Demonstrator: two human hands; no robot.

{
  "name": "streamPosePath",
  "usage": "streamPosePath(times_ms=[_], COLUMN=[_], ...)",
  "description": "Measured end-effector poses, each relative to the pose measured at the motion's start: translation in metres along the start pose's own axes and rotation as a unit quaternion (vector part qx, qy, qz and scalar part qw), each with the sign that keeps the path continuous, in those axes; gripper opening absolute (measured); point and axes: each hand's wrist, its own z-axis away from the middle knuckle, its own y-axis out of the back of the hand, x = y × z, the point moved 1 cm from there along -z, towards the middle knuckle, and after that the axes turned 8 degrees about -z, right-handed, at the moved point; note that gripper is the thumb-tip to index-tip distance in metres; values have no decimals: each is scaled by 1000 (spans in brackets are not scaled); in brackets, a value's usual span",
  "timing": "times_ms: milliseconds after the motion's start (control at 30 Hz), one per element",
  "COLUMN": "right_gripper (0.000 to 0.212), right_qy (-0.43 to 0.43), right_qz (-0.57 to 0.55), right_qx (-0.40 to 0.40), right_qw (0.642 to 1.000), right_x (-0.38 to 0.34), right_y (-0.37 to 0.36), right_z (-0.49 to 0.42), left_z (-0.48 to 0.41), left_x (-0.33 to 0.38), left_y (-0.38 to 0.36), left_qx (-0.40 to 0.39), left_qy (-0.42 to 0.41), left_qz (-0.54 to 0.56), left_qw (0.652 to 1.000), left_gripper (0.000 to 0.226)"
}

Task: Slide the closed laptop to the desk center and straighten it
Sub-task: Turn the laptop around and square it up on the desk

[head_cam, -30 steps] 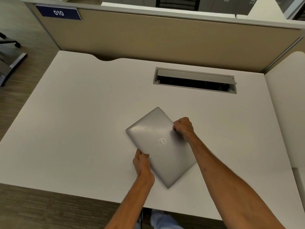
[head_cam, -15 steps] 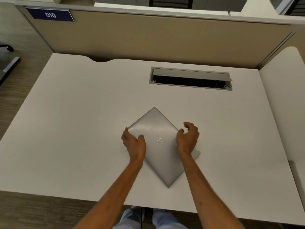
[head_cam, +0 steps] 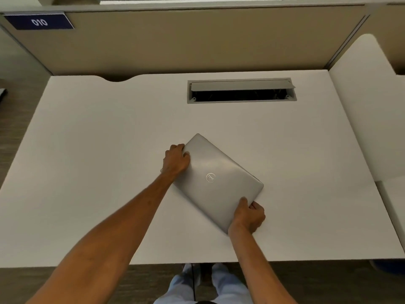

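Note:
A closed silver laptop (head_cam: 215, 179) lies flat on the white desk (head_cam: 98, 150), near its middle, turned at an angle with one corner pointing toward the far edge. My left hand (head_cam: 176, 160) grips the laptop's upper left edge, fingers curled over it. My right hand (head_cam: 248, 217) grips its lower right edge near the front corner, thumb on the lid. Both hands touch the laptop at opposite edges.
A cable slot with its grey flap open (head_cam: 241, 91) is set into the desk behind the laptop. A beige partition (head_cam: 197, 40) with a blue "010" sign (head_cam: 39, 21) bounds the far edge. A second white desk (head_cam: 370, 106) adjoins on the right.
Both hands left their earlier holds, passed over the lid, and now grip opposite edges: left at the upper left, right at the lower right. The laptop's tilt looks about the same.

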Motion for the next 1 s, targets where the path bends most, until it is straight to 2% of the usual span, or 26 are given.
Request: streamPosePath(times_ms=[133, 233, 333, 433, 500, 567, 600, 767, 900, 1000], right_gripper=[16, 21, 23, 29, 30, 23, 17, 8, 33, 30], right_qy=[-9, -13, -24, -23, -23, -18, -17, 3, 3, 10], right_qz=[-1, -3, -11, -26, -32, -34, -30, 37, 83, 110], right_qx=[11, 2, -9, -19, -28, -35, -41, -82, -111, -135], right_qw=[1000, 1000, 1000, 999, 999, 999, 999, 996, 990, 985], right_x=[-4, -9, -12, -22, -30, -36, -39, -58, -70, -78], right_y=[-2, 1, 2, 4, 4, 4, 5, 2, -4, -10], right_z=[-9, -12, -11, -13, -16, -20, -23, -46, -64, -73], left_z=[-2, -8, -24, -17, -9, 0, 5, 32, 55, 59], left_x=[8, 5, -12, -15, -19, -24, -25, -38, -50, -66], left_y=[2, 8, 6, 6, 7, 7, 8, 9, 6, -8], left_qx=[-13, -56, -57, -58, -53, -43, -38, -7, -9, -16], left_qy=[20, 48, 58, 58, 62, 76, 81, 67, 69, 98], left_qz=[-20, 26, 58, 74, 95, 119, 130, 164, 197, 238], left_qw=[1000, 997, 995, 994, 992, 989, 987, 984, 978, 966], left_gripper=[50, 58, 63, 55, 38, 20, 18, 40, 24, 44])
